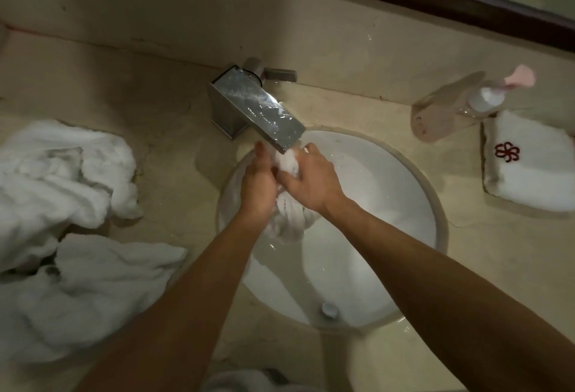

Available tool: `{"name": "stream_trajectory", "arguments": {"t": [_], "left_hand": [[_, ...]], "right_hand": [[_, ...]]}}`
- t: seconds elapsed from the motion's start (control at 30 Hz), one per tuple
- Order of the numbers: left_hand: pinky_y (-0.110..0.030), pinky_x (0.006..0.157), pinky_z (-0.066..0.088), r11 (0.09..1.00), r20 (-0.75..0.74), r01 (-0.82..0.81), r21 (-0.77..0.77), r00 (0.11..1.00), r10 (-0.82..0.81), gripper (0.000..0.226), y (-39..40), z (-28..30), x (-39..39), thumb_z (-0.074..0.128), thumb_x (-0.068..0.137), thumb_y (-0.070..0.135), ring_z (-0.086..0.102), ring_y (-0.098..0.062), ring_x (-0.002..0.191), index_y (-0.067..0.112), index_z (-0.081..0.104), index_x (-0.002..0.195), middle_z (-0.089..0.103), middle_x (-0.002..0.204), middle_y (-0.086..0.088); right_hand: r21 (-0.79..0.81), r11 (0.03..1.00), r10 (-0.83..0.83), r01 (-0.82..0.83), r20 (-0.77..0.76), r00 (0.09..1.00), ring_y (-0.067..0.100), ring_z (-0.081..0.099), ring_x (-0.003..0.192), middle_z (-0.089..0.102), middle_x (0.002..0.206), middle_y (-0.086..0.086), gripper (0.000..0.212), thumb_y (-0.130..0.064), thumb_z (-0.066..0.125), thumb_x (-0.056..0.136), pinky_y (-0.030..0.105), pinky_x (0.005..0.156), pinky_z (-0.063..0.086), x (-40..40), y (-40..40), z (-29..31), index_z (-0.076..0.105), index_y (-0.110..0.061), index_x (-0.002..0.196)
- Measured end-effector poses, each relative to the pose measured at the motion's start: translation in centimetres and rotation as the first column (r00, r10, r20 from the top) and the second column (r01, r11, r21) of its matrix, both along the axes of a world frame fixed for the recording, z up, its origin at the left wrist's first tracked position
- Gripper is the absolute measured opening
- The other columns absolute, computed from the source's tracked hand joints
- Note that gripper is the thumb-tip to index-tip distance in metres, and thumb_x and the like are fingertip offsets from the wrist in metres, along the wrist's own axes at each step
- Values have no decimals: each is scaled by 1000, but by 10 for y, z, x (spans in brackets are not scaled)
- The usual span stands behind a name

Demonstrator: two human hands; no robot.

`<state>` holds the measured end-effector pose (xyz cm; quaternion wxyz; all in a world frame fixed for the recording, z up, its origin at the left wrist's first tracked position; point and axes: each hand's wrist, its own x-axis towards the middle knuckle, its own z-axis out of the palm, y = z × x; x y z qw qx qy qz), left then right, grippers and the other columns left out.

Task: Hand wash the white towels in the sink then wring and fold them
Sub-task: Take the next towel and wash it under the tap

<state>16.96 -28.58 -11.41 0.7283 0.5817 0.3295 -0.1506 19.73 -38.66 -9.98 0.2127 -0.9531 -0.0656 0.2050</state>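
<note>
A wet white towel [291, 220] is bunched between both my hands over the round white sink [389, 173], just below the spout of the square chrome faucet [258, 108]. My left hand [258, 184] grips its left side, my right hand [311, 181] grips its right side, and the two hands touch. The towel's lower end hangs into the basin. A pile of crumpled white towels [62, 220] lies on the counter to the left.
A folded white towel with a red emblem [529, 164] sits on a tray at the right, behind it a clear pump bottle [460, 105]. The drain plug [329, 309] is at the basin's near side. The beige counter surrounds the sink, with the wall and a mirror frame behind.
</note>
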Motion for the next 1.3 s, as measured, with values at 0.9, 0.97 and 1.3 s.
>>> {"name": "stream_trajectory", "arguments": {"t": [0.9,0.97,1.3], "left_hand": [[-28,77,58,880,-103,65,-470,986,-128,39,0,-38,14,45,102,35,71,-27,96,4,67,106,75,97,-13],[-35,90,53,903,-130,139,-407,970,-207,41,3,-52,20,54,97,42,64,-32,112,6,66,115,70,112,-17],[-30,72,54,970,-227,42,-238,969,-97,33,17,-68,23,45,98,41,64,-19,87,15,60,110,63,106,-6]], "right_hand": [[448,513,-727,732,-227,648,17,67,94,71,101,-4,34,-46,63,83,42,91,55,-49,-22,-22,65,-25,110],[407,671,-658,620,-61,751,17,64,90,65,103,0,45,-54,57,80,39,85,55,-62,-19,-21,61,-22,113],[-101,992,97,-78,198,975,32,51,71,46,125,13,45,-39,61,93,32,63,35,-20,-11,-5,54,-17,131]]}}
